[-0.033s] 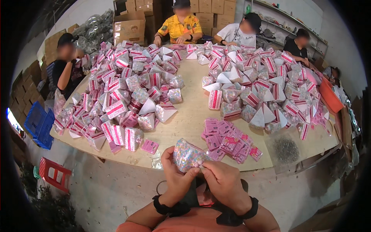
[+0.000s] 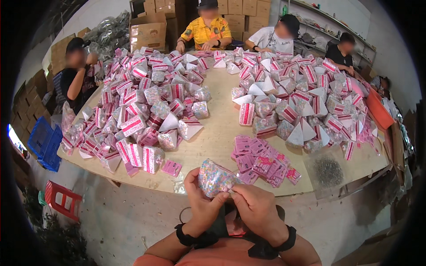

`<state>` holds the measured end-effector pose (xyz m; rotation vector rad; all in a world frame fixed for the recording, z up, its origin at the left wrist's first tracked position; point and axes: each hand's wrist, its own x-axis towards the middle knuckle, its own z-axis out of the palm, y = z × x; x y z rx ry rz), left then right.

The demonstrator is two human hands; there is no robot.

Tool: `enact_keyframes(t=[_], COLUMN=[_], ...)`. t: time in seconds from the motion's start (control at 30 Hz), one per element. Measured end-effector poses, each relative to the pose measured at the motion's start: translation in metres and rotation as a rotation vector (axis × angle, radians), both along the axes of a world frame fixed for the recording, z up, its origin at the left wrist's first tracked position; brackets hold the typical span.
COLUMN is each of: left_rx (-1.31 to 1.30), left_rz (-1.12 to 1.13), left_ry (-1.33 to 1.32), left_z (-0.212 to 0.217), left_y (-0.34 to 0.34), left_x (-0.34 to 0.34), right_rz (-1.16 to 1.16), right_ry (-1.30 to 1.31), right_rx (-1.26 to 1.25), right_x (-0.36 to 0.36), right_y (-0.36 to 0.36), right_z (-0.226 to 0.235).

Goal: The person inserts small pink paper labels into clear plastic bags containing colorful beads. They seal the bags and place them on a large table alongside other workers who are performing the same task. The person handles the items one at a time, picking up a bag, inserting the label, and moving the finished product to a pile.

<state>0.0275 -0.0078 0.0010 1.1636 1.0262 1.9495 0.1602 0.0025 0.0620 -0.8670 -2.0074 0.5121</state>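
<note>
Over the table's near edge I hold a wedge-shaped toy cake slice, its sprinkle-coloured side facing up and shiny as if wrapped in clear plastic. My left hand grips it from the left, fingers behind and thumb along its lower edge. With thumb and forefinger, my right hand pinches the slice's right corner; any small piece between those fingertips is hidden. Just beyond my right hand lies a loose pile of pink printed cards. A single pink card rests left of the slice.
Large heaps of similar cake slices cover the table's left and right. A clear bag of small dark metal pieces lies at the near right edge. Several people sit around the table. A red stool and blue crate stand left.
</note>
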Motion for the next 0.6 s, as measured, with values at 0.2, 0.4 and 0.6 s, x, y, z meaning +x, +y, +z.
enact_keyframes(t=[0.2,0.4,0.6], left_rx=[-0.022,-0.002,0.006], left_rz=[0.053,0.008,0.022], left_ry=[0.068,-0.014,0.032], left_z=[0.000,-0.002,0.001], left_y=[0.000,0.001,0.002], left_x=[-0.001,-0.001,0.002], right_rz=[-0.016,-0.019,-0.024], right_ry=[0.217,0.316,0.339], right_rx=[-0.478,-0.579,-0.544], right_x=[-0.002,-0.003,-0.002], right_y=[-0.003,-0.001,0.000], right_z=[0.006,-0.001,-0.005])
